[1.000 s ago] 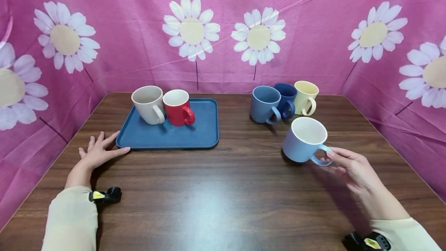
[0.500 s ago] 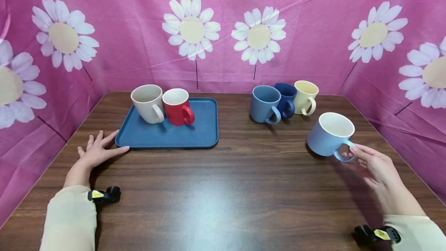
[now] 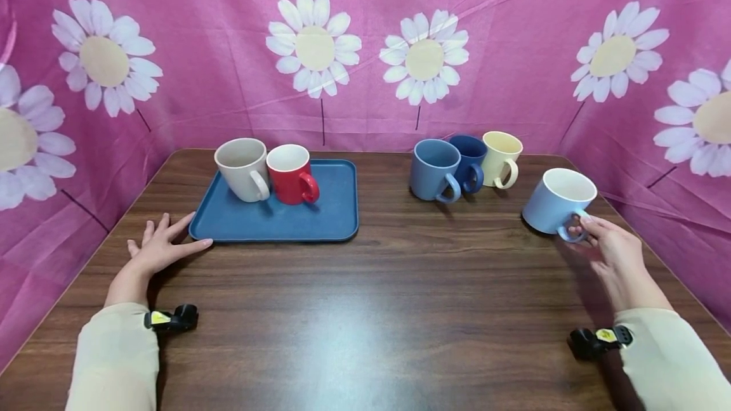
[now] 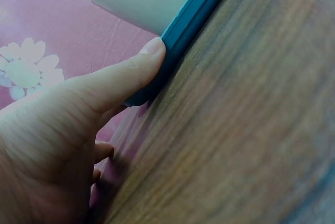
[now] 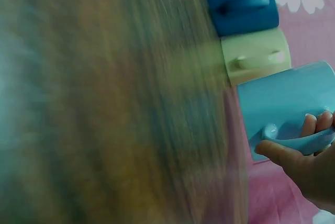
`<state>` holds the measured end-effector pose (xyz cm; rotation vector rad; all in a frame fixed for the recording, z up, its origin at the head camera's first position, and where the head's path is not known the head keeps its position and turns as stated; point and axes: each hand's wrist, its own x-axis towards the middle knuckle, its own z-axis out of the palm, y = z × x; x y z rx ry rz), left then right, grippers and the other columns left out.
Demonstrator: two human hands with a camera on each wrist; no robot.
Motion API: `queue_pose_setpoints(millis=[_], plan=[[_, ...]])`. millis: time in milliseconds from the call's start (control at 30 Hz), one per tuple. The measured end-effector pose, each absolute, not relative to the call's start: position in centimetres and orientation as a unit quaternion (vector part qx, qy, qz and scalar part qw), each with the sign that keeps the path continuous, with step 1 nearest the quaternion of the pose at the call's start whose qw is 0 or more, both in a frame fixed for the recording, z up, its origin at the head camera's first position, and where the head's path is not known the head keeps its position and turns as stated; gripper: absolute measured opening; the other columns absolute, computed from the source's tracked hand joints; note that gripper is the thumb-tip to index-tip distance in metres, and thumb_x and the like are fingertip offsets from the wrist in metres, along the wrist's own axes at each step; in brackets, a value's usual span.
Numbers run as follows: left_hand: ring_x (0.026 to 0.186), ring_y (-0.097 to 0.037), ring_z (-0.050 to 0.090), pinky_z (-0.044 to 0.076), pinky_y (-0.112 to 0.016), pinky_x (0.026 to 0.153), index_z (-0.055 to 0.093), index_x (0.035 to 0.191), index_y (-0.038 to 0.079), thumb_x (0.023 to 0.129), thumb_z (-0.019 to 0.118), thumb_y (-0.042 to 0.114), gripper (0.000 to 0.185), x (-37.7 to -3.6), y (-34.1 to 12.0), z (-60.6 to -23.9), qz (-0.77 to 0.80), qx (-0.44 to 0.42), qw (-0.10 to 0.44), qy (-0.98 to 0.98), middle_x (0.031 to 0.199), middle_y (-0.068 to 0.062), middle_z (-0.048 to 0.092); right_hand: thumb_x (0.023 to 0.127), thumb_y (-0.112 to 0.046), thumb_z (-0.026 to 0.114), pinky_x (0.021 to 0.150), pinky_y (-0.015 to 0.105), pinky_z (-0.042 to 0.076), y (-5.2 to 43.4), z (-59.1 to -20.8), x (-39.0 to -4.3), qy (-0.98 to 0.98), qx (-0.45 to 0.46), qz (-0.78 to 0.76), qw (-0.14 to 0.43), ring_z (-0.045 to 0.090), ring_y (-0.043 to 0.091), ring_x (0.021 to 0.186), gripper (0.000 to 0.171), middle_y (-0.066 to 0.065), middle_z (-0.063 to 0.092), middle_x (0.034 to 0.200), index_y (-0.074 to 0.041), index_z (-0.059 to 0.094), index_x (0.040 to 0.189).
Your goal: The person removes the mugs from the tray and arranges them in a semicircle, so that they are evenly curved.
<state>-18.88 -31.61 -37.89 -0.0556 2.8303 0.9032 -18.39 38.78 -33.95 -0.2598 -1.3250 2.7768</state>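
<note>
My right hand point(image 3: 619, 259) pinches the handle of a light blue mug point(image 3: 548, 205) with a white inside, at the right of the table. The mug tilts slightly; whether its base touches the wood I cannot tell. In the right wrist view, thumb and fingers close round the handle of this mug point(image 5: 285, 103). My left hand point(image 3: 157, 252) lies spread at the near left corner of a blue tray point(image 3: 320, 227). Its thumb point(image 4: 152, 51) touches the tray's edge in the left wrist view. On the tray stand a light grey mug point(image 3: 237, 173) and a red mug point(image 3: 285, 182).
At the back right stand a greyish-blue mug point(image 3: 428, 173), a dark blue mug point(image 3: 471, 151) and a pale yellow mug point(image 3: 495, 157), close together. A pink cloth point(image 3: 365, 119) with white flowers hangs behind and beside the wooden table point(image 3: 400, 309).
My right hand has carried the light blue mug to the right, then further back, past the front of the other mugs. My left hand and the tray stay almost in place.
</note>
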Motion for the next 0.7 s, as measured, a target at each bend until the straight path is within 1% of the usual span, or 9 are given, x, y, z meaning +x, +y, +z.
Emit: queue_pose_setpoints(millis=[267,500,700], plan=[[0.114,-0.046,-0.027,-0.022,-0.066,0.074,0.007,0.139,0.012,0.075,0.055,0.055,0.091,-18.9,-31.6,-37.9,0.305,-0.017,0.084,0.949,0.132,-0.033,-0.016,0.083,0.008,0.05,0.048,0.039,0.049,39.3,-34.1,-20.5,-0.436,-0.126,0.889,0.054,0.058,0.02,0.054,0.022,0.013,0.059,0.059,0.006,0.066,0.069],[0.114,-0.046,-0.028,-0.021,-0.067,0.073,0.007,0.139,0.013,0.076,0.054,0.054,0.09,-18.8,-31.8,-37.9,0.302,-0.016,0.083,0.95,0.132,-0.033,-0.016,0.081,0.007,0.053,0.044,0.035,0.048,38.6,-33.8,-22.6,-0.463,-0.16,0.868,0.081,0.057,0.017,0.051,0.022,0.01,0.058,0.056,0.002,0.067,0.065],[0.114,-0.047,-0.027,-0.022,-0.066,0.074,0.008,0.139,0.012,0.075,0.055,0.054,0.09,-18.7,-31.6,-37.8,0.303,-0.014,0.081,0.949,0.132,-0.034,-0.015,0.082,0.006,0.052,0.041,0.034,0.047,37.9,-33.6,-23.8,-0.472,-0.165,0.861,0.096,0.055,0.016,0.047,0.023,0.009,0.056,0.053,0.001,0.066,0.064]])
